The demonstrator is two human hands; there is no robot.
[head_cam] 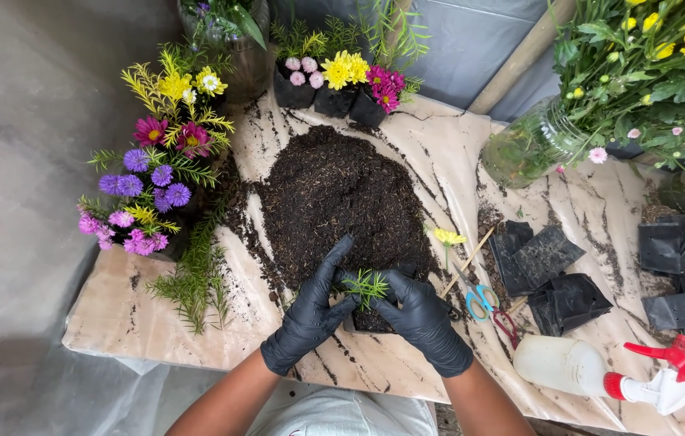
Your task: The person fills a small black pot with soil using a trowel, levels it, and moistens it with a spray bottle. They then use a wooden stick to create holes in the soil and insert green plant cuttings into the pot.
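Both hands wear black gloves. My left hand point(310, 311) and my right hand point(421, 319) cup a small black nursery bag point(371, 321) filled with soil, one on each side. A green leafy sprig point(367, 284) stands in the bag between my fingers. The bag rests at the near edge of a large soil heap point(334, 194) on a soil-streaked pale table point(157, 323).
Potted flowers stand at the left point(153, 178) and back point(338, 81). A glass jar of flowers point(532, 145) is at right. Empty black bags point(552, 278), blue-handled scissors point(481, 300), a yellow cut flower point(448, 237) and a white spray bottle point(593, 371) lie right of my hands.
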